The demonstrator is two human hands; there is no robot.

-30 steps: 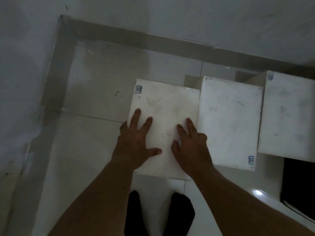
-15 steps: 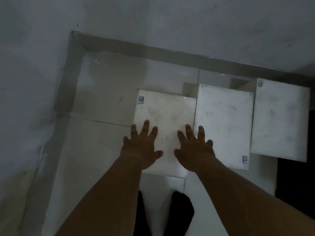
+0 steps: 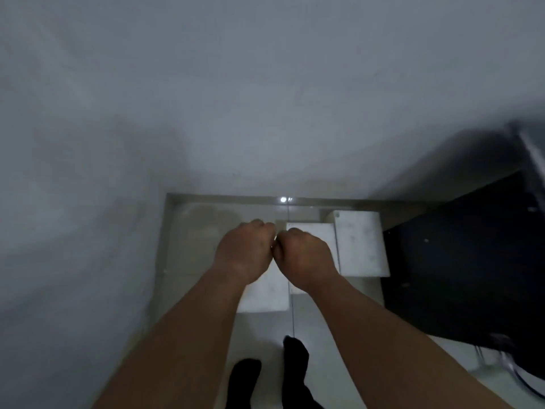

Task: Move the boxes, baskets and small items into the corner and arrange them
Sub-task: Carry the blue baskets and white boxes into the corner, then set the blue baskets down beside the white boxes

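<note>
1. Head view: my left hand (image 3: 244, 252) and right hand (image 3: 305, 258) hung above the white boxes (image 3: 359, 246), fingers (image 3: 254, 228) curled, nothing visibly held.
2. The boxes sat on the floor (image 3: 191, 246) by the wall (image 3: 265, 113); I judged them stiff and light, best gripped by opposite sides.

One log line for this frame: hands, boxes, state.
left hand: fingers curled, nothing seen held | right hand: same, close beside it | left box, middle box, right box: row on floor near wall
</note>
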